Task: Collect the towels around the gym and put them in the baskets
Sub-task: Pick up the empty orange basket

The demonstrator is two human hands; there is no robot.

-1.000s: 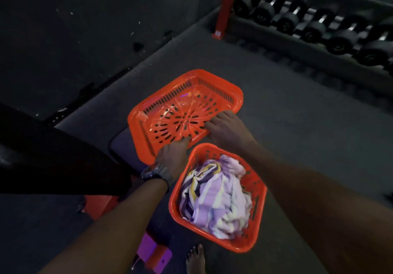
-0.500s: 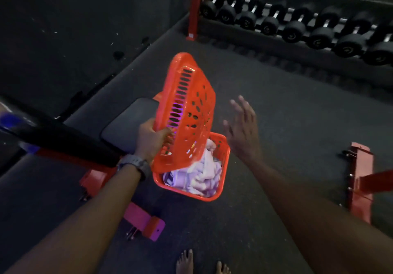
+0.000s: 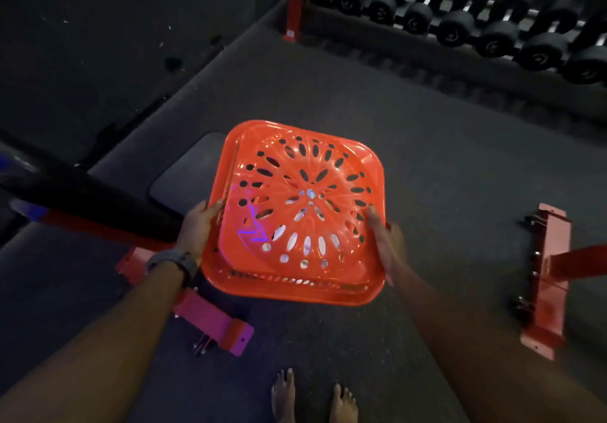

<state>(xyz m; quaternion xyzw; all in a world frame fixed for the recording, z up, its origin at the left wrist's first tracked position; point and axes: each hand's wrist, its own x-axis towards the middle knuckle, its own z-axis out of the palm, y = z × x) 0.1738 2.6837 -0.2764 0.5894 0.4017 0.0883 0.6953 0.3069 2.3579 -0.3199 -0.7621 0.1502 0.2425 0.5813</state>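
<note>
I hold an orange plastic basket [image 3: 295,166] by its two sides, and it looks turned bottom up, its flower-patterned holes facing me. My left hand [image 3: 197,228], with a watch on the wrist, grips the left wall. My right hand [image 3: 386,242] grips the right wall. Pale towel fabric [image 3: 307,243] shows through the lower holes. The second basket that holds the towels is hidden underneath.
A grey bench pad [image 3: 184,173] and a black padded bar [image 3: 82,196] lie to the left, above red bench feet [image 3: 213,320]. Another red frame [image 3: 545,278] stands at the right. A dumbbell rack [image 3: 460,25] lines the back. My bare feet [image 3: 284,393] stand on the dark floor.
The empty basket was lifted off the bench by my left hand, tilted on edge, then flipped over the towel basket. My right hand, open in the air before, now grips its right side.
</note>
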